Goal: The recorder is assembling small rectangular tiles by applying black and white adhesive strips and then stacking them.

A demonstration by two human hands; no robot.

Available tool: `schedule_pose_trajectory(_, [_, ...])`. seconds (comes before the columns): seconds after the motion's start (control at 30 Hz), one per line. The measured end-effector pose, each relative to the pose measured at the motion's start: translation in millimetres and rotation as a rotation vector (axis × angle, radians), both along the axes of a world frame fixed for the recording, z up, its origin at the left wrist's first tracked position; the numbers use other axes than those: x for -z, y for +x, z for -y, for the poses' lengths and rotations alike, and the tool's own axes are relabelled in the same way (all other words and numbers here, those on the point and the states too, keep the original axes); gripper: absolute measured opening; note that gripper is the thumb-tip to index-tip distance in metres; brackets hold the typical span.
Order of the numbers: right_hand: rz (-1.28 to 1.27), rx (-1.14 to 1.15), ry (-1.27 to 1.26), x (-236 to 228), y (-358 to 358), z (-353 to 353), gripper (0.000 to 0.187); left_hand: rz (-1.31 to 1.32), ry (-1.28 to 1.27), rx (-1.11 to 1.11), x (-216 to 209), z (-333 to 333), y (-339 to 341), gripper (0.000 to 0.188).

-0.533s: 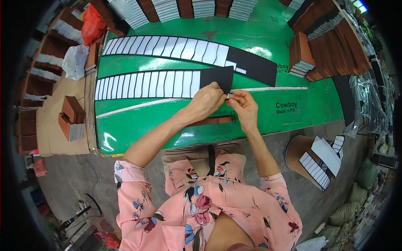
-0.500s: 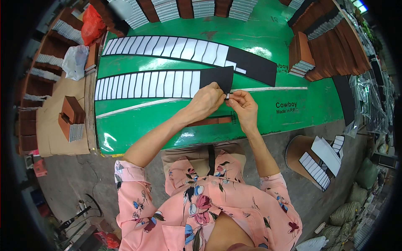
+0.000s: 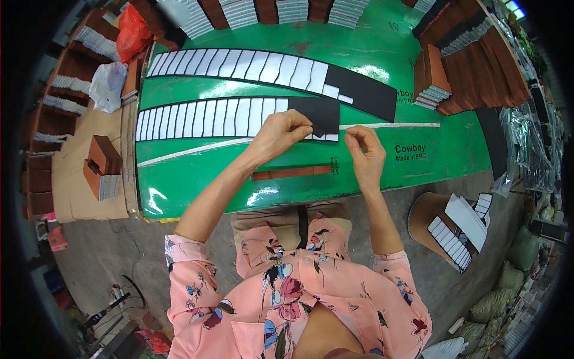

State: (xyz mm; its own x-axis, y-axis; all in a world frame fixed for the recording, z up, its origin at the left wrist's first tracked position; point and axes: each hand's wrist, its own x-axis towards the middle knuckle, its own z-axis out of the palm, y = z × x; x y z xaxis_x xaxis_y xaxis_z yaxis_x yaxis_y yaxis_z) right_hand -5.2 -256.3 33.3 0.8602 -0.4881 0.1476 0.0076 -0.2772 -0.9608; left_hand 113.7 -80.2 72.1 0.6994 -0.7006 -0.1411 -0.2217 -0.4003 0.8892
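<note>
Our left hand closes thumb and fingers on what looks like a small black flap, just right of its fingertips. The near strip lies under that hand, its white panes running off to the left and its black end beyond the fingertips. A white bar shows below the flap, between our hands. Our right hand is poised just past the strip's end, fingertips gathered; whether they grip anything, we cannot tell.

To handle this well, we should pinch close to the flap's root and draw it back low and slowly, so that the bar lies flat. The right fingertips could steady the strip's end (it looks thin enough to lift along with the flap).

Far left of our left hand, a brown block sits on cardboard, with a white bag behind it. The table under our hands is green and glossy, with glare patches. Beyond the left hand lies the far strip; nearer us than that hand is a brown band.

Right of our right hand, a round stool bears more strips on the grey floor; beyond the hand rises a brown stack, with clear plastic farther right.
</note>
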Motion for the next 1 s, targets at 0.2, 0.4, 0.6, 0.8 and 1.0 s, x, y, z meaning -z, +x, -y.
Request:
schedule_pose_trajectory(0.2, [-0.274, -0.562, 0.66, -28.6, -5.1, -6.8, 0.026, 0.26, -0.299, 0.154, -19.3, -27.7, -25.1, 0.015])
schedule_pose_trajectory(0.4, [-0.401, -0.754, 0.818, -41.3, -14.0, -22.5, 0.027, 0.596, -0.41, 0.187, -17.4, -47.3, -41.3, 0.022])
schedule_pose_trajectory(0.6, [-0.473, -0.766, 0.681, -49.7, -21.8, -37.4, 0.028, 0.852, -0.343, 0.169, -20.2, -66.5, -58.9, 0.025])
schedule_pose_trajectory(0.8, [-0.249, -0.787, 0.333, -44.4, -34.2, -59.2, 0.02, 0.872, -0.355, 0.058, -5.4, -86.8, -83.6, 0.026])
schedule_pose_trajectory(1.0, [-0.176, -0.939, 0.017, -40.1, -45.0, -70.7, 0.017, 0.471, -0.408, 0.279, -5.5, -113.7, -81.2, 0.03])
